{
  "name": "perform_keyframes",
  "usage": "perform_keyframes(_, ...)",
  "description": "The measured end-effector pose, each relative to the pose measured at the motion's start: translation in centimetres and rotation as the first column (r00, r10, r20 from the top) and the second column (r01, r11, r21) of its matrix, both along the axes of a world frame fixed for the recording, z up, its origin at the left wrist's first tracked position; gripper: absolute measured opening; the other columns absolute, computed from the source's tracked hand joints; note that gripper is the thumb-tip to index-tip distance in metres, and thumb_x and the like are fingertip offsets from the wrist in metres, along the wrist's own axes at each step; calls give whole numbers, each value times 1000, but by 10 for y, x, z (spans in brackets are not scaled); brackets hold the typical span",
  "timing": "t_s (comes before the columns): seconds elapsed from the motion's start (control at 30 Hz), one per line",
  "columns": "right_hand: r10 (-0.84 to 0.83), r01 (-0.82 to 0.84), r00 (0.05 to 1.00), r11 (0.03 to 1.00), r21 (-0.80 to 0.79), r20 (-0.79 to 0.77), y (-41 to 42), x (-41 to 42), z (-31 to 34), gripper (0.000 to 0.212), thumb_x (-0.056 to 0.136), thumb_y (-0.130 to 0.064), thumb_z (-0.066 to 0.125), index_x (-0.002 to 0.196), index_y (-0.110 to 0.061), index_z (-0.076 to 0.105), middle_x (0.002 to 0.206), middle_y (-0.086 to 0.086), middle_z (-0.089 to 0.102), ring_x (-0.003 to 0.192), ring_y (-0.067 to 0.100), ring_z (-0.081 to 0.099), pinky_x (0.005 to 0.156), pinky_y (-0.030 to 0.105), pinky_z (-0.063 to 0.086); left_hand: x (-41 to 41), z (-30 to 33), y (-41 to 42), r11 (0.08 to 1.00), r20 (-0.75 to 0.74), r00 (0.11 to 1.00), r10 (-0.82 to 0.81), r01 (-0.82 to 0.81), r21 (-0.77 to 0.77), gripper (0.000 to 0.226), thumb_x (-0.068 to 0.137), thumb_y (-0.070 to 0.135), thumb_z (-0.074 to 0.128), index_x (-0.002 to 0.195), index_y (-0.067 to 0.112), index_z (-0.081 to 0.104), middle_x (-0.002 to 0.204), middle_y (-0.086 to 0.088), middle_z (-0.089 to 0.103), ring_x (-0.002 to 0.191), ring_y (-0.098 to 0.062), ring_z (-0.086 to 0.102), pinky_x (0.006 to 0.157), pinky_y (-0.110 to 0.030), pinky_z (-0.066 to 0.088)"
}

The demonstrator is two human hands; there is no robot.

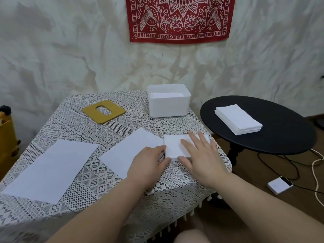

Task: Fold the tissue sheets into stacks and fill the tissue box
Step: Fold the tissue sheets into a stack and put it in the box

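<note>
A small folded stack of white tissues (173, 146) lies near the right edge of the lace-covered table (98, 130). My right hand (199, 155) presses flat on the stack, fingers spread. My left hand (149, 162) touches the stack's left edge, fingers slightly bent, and rests on an unfolded tissue sheet (128, 151). A second flat sheet (50, 171) lies at the left. The white tissue box (169, 106) stands open at the back with tissues inside. Its yellow lid (103, 111) with an oval slot lies to the left of the box.
A round black side table (280, 137) stands to the right and carries a thick pile of tissues (237, 120). On the floor lie cables and a small white device (280, 185). A yellow object (5, 134) stands at the far left.
</note>
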State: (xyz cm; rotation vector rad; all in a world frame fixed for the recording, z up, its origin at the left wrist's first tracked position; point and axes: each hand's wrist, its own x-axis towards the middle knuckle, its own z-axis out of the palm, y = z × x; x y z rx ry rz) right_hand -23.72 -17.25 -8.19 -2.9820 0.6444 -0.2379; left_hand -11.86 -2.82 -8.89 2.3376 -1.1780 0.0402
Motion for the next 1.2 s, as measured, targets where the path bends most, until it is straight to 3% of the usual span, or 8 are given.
perform_keyframes(0.13,-100,101,995,993,59,-22,-5,-8,-2,65,93,-62,22,150,-32,11,159,5,-9,145,28,-13,118,41,0,0,1,0,1000,-18,1000,10,-10,-7,42,95,45,47,135,32,47,115,2,61,111,-12,49,82,-26,38)
perform_keyframes(0.33,-117,121,992,980,159,-36,-4,-10,-1,56,96,-57,26,147,-37,18,159,6,-3,146,29,-1,115,38,15,2,-1,0,1000,-25,1000,1,-1,3,41,94,45,48,132,32,53,122,5,61,116,-11,47,87,-22,36)
perform_keyframes(0.5,-104,115,992,981,156,-76,-4,-11,-1,54,98,-53,27,148,-36,18,159,8,6,146,31,-1,116,37,11,3,-2,-1,999,24,999,-37,36,23,37,96,41,48,130,29,55,127,11,59,119,-11,45,90,-21,34)
perform_keyframes(0.67,-111,122,989,985,121,-96,-4,-11,3,55,97,-56,24,148,-36,16,159,6,6,146,30,-2,116,46,7,1,0,-1,996,79,995,-54,48,78,42,96,46,44,133,29,52,132,13,55,122,-10,42,94,-22,34)
perform_keyframes(0.83,-51,51,999,999,-19,11,10,0,16,59,97,-56,22,150,-32,12,159,-3,6,146,22,-10,117,46,-2,7,26,10,997,-37,999,-20,23,71,45,96,47,44,137,29,47,129,6,58,115,-15,54,95,-29,44)
perform_keyframes(1.03,152,-152,988,988,11,25,48,43,24,55,99,-47,28,147,-21,23,151,-4,32,145,18,11,116,44,1,64,32,60,938,55,949,309,-314,144,37,95,28,49,131,22,54,130,-1,58,113,-21,56,91,-30,43)
perform_keyframes(1.2,195,-197,975,980,-9,-105,70,76,18,52,97,-46,29,139,-16,34,133,2,52,128,21,42,115,50,5,79,23,70,924,52,963,264,-268,272,40,95,33,44,133,21,50,125,-2,60,111,-24,54,89,-32,46)
